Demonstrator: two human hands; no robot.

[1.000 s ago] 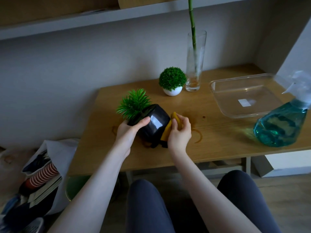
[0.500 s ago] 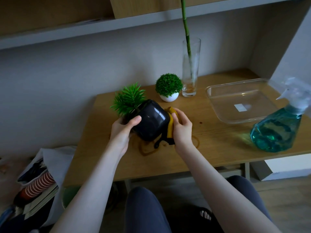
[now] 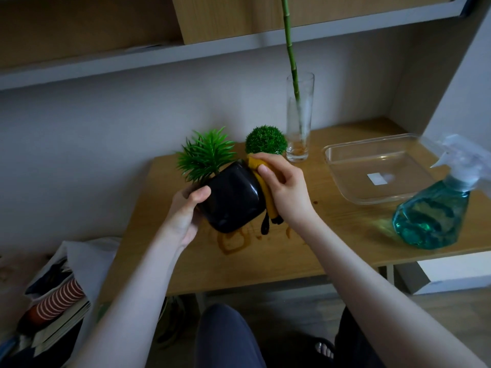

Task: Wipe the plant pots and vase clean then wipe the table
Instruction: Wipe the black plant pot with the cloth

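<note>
A glossy black plant pot with spiky green leaves is tilted on its side above the wooden table. My left hand grips its left side near the rim. My right hand holds a yellow cloth pressed against the pot's right side. Behind them a round green ball plant stands with its small pot hidden by my hand. A tall glass vase with a green stalk stands further back.
A brown ring stain marks the table under the pot. A clear glass tray and a teal spray bottle stand to the right. A shelf hangs overhead. A bag with books and cups sits on the floor left.
My right hand has slid the yellow cloth up the pot's right side toward its top. The pot has been lifted a little higher and stays tilted in my left hand.
</note>
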